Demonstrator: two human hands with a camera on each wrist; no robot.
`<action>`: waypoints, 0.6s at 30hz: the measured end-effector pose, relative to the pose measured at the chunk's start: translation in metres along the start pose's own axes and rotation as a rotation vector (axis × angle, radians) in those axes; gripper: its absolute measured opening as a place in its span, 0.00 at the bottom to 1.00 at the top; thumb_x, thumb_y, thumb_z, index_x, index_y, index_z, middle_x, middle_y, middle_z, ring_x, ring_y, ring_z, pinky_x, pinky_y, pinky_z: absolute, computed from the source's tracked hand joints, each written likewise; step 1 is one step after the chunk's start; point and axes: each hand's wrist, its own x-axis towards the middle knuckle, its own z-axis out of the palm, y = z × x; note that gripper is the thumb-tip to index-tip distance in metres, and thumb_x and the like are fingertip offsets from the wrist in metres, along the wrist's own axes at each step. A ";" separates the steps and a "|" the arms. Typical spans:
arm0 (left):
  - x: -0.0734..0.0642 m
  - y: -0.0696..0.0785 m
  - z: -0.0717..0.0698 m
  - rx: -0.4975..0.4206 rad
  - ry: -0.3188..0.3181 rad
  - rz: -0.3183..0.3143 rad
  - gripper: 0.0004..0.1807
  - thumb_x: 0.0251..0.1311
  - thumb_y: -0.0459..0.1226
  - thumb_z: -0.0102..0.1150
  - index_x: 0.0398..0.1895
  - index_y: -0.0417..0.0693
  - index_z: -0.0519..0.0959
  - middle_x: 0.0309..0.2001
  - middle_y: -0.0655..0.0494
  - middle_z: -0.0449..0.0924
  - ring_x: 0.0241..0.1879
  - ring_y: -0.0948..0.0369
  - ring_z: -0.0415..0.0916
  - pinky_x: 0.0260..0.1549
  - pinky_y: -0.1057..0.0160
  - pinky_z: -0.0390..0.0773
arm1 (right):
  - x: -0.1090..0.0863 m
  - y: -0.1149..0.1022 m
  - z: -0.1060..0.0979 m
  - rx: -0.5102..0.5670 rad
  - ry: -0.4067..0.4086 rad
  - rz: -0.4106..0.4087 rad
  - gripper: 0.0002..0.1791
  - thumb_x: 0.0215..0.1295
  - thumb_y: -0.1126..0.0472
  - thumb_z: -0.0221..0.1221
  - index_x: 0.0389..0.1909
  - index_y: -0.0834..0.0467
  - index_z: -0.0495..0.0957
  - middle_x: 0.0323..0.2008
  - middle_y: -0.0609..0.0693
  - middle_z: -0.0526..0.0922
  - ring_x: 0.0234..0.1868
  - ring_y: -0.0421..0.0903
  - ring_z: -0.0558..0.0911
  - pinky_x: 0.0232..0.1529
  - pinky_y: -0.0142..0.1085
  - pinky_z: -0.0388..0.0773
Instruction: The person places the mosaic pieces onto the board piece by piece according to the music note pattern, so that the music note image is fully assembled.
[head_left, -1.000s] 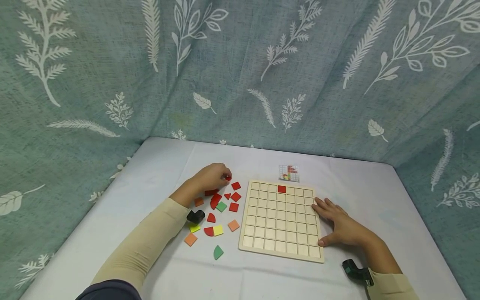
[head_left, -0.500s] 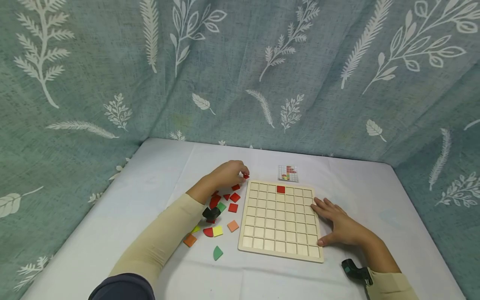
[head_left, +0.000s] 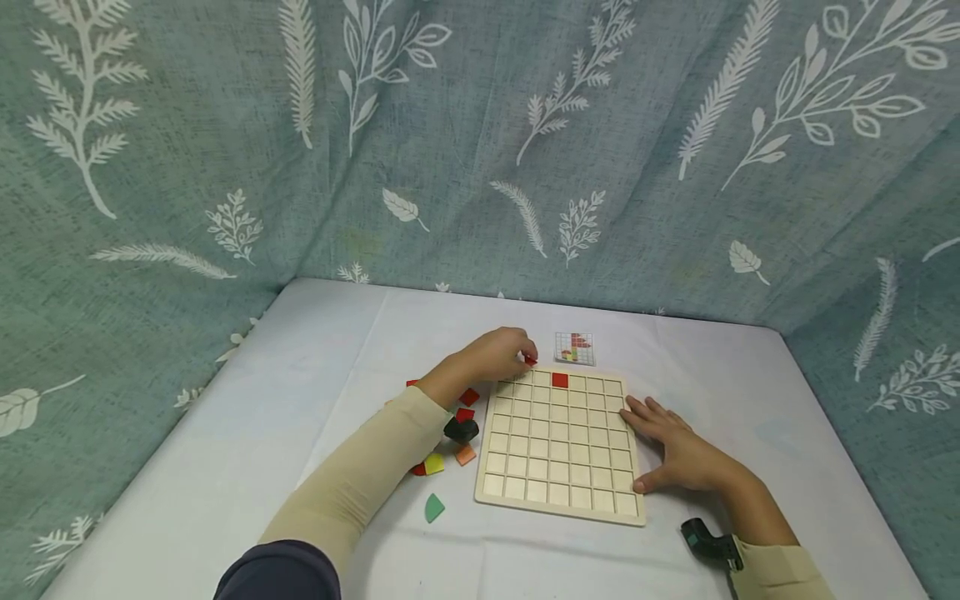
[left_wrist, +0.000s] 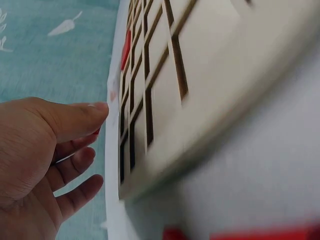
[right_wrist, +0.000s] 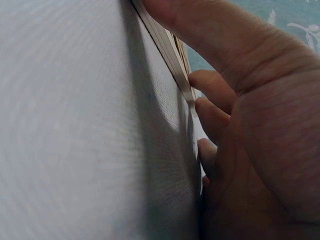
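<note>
My left hand [head_left: 498,354] pinches a small red tile [head_left: 530,361] between thumb and fingers, over the far left corner of the wooden grid board [head_left: 555,450]. Only a sliver of that tile [left_wrist: 97,131] shows below the thumb in the left wrist view, so its exact shape is hidden. One red square tile [head_left: 560,381] lies in a cell of the board's far row. Along the right side, the spread fingers and thumb of my right hand [head_left: 678,446] touch the board's edge [right_wrist: 167,50].
Behind the board lies a small pattern card [head_left: 574,348] with a coloured grid. Loose tiles lie left of the board, partly covered by my left arm: an orange square [head_left: 465,454], a yellow square [head_left: 434,463] and a green quarter circle [head_left: 434,507] among them.
My left hand has moved right with the red tile, from above the loose tiles to the board's far left corner. The right hand has stayed at the board's edge.
</note>
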 end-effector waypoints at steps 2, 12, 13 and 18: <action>0.005 0.005 0.002 -0.003 -0.005 0.027 0.11 0.64 0.40 0.62 0.48 0.52 0.84 0.44 0.59 0.77 0.46 0.62 0.74 0.47 0.62 0.74 | 0.000 0.000 0.000 -0.001 0.000 0.001 0.68 0.27 0.31 0.73 0.73 0.56 0.60 0.76 0.54 0.49 0.75 0.60 0.41 0.67 0.60 0.38; 0.017 0.024 0.016 -0.022 -0.018 0.099 0.11 0.64 0.39 0.62 0.48 0.52 0.84 0.44 0.61 0.77 0.46 0.64 0.74 0.46 0.65 0.74 | 0.000 -0.001 0.000 0.003 0.008 -0.022 0.67 0.29 0.31 0.73 0.73 0.57 0.60 0.75 0.56 0.49 0.74 0.62 0.41 0.67 0.61 0.37; 0.018 0.026 0.016 -0.019 -0.016 0.110 0.11 0.64 0.39 0.62 0.48 0.51 0.84 0.44 0.61 0.78 0.46 0.64 0.74 0.46 0.65 0.73 | 0.000 0.000 0.000 0.000 0.008 -0.023 0.67 0.29 0.30 0.72 0.73 0.57 0.60 0.76 0.55 0.49 0.74 0.62 0.41 0.67 0.61 0.37; 0.025 0.035 0.019 0.021 -0.011 0.173 0.11 0.65 0.39 0.61 0.48 0.50 0.84 0.45 0.59 0.79 0.47 0.64 0.74 0.48 0.66 0.72 | 0.000 0.002 0.000 0.005 0.014 -0.031 0.67 0.29 0.31 0.72 0.73 0.57 0.60 0.76 0.55 0.49 0.74 0.62 0.41 0.67 0.61 0.37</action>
